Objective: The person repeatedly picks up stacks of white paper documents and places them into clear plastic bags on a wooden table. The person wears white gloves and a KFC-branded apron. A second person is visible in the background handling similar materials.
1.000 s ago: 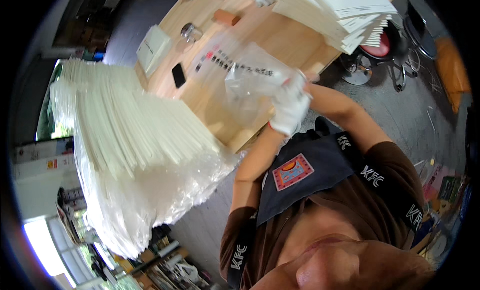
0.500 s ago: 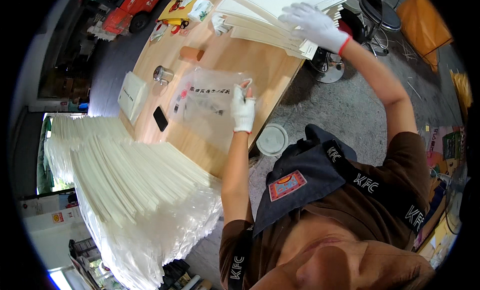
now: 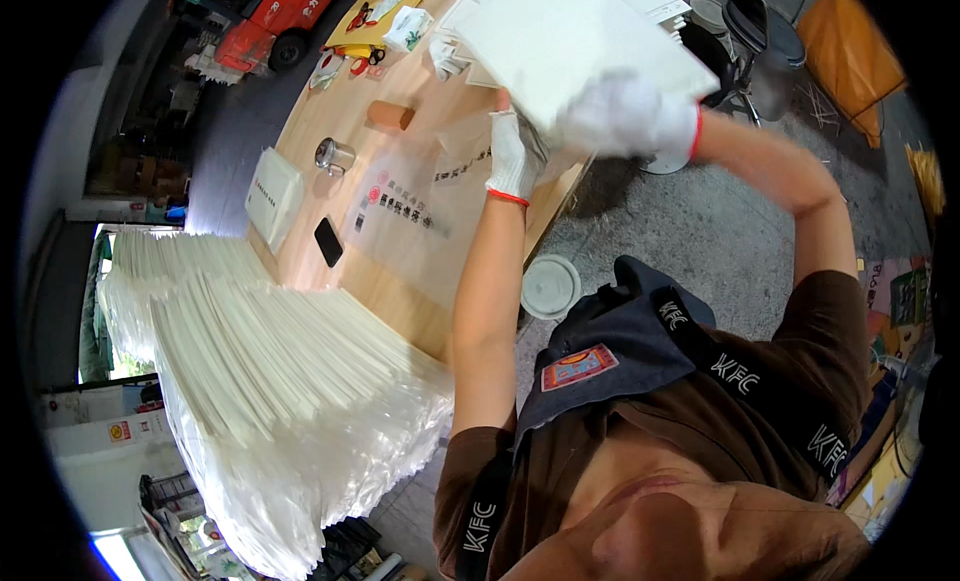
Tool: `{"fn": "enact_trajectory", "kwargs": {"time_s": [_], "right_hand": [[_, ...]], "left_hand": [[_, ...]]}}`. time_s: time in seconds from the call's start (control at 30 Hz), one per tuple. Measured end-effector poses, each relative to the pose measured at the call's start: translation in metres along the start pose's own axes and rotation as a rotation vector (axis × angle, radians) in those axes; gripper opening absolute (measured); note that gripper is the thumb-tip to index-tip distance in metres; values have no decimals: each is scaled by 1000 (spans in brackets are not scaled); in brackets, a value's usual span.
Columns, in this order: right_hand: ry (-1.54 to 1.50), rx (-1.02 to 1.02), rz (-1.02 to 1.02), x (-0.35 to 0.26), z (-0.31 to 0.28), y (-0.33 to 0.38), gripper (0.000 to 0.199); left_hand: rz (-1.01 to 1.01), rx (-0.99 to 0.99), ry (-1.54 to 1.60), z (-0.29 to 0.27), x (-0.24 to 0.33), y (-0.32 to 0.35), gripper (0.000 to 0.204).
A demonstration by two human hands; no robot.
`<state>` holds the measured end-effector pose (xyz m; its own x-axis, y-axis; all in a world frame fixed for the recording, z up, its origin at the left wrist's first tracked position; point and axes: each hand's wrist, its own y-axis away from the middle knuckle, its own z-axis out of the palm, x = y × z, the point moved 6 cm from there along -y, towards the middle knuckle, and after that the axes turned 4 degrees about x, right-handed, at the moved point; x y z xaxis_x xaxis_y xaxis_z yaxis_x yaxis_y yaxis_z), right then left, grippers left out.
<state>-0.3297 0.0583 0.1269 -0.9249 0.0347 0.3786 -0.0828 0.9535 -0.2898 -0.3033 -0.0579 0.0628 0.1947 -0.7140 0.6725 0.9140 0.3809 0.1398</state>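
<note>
My left hand (image 3: 514, 151), in a white glove with a bare fingertip showing, is closed on the edge of a clear plastic bag (image 3: 385, 236) with dark and red print, which lies across the wooden table. Just beyond it, my right hand (image 3: 625, 116), also white-gloved and blurred by motion, grips the near edge of a flat white sheaf of paper (image 3: 575, 51). This sheaf is raised over the far end of the table, its near corner close to my left hand. Its underside is hidden, and I cannot tell whether the paper is inside the bag's mouth.
A tall pile of filled clear bags (image 3: 270, 371) stands at the left. On the table (image 3: 300, 146) are a phone (image 3: 328, 242), a metal jar (image 3: 334, 157), a brown block (image 3: 390, 115), a white packet (image 3: 273, 199) and scissors (image 3: 360, 18). A lidded bucket (image 3: 550, 287) is on the floor.
My right hand has come nearer with a white sheaf lifted from the far stack. My left hand has moved away from me and slightly right, pulling the bag's edge along.
</note>
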Motion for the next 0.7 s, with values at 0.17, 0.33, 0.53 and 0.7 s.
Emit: {"fn": "enact_trajectory", "kwargs": {"time_s": [0.17, 0.33, 0.53, 0.7], "right_hand": [[-429, 232, 583, 26, -42, 60, 34], [-2137, 280, 791, -9, 63, 75, 55], [-1254, 318, 963, -63, 49, 32, 44], [-782, 297, 593, -44, 2, 38, 23]], "left_hand": [[-99, 49, -579, -75, 40, 37, 28], [0, 23, -938, -48, 56, 91, 43], [274, 159, -1854, -9, -21, 127, 80], [228, 252, -409, -70, 77, 132, 42]]}}
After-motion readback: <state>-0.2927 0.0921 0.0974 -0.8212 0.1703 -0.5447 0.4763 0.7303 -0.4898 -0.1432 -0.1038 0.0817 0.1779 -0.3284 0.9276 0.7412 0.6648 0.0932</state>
